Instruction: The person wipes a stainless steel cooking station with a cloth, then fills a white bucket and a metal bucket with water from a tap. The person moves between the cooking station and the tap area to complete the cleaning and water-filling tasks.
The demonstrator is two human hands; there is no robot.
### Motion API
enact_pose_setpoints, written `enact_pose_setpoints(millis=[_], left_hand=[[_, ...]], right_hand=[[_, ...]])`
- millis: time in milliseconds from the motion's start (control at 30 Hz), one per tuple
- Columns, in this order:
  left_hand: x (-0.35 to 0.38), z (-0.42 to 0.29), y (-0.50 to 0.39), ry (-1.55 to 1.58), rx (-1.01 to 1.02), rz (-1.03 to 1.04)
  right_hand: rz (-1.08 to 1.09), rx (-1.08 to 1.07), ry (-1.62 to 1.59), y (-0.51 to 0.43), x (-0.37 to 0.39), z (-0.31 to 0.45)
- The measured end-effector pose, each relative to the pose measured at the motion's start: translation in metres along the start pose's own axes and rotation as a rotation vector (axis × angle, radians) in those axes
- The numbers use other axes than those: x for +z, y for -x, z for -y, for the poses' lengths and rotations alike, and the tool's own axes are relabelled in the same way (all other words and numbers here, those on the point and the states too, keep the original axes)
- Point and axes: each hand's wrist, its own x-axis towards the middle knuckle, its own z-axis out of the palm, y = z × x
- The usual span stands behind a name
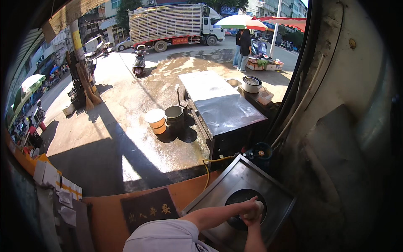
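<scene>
Both my hands are close together over the round dark opening (pixel 234 201) of a stainless-steel stove top (pixel 217 201). My left hand (pixel 249 206), reaching in from the left, is closed around a pale bundle (pixel 259 207). Below it, my right hand (pixel 252 220) grips the lower part of the same bundle. It looks soft, like a bunched cloth, but the fingers cover much of it and I cannot tell its kind for certain. Inside the opening the surface is dark, partly hidden by my forearm and hands.
Behind the stove stand a gas cylinder (pixel 263 151) with a yellow hose (pixel 220 159) and a metal-topped table (pixel 226 110). Two buckets, one white and orange (pixel 156 122), one dark (pixel 174 116), stand left of it. A stained wall (pixel 343 82) rises at right; a dark doormat (pixel 149 209) lies left.
</scene>
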Motion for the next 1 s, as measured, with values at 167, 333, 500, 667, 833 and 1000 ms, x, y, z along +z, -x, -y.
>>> enact_pose_setpoints(millis=[167,333,500,667,833,1000], left_hand=[[-0.035,-0.002,0.002,0.450,-0.241,0.288],[-0.007,-0.044,0.031,-0.531,-0.035,0.023],[0.012,0.002,0.019,-1.087,0.938,0.075],[0.012,0.010,0.029,-1.074,1.138,0.275],[0.027,0.018,0.057,-0.560,0.685,-0.306],[0.023,0.024,0.019,0.434,0.082,-0.457]], right_hand=[[0.063,-0.313,0.549,-0.017,-0.013,0.014],[-0.074,-0.640,0.958,0.002,0.013,0.032],[-0.173,-0.078,0.302,0.020,0.055,0.022],[-0.099,-0.085,0.202,-0.001,-0.008,0.014],[-0.092,-0.353,0.276,-0.020,-0.027,0.016],[-0.630,-0.897,1.065,-0.007,0.050,0.002]])
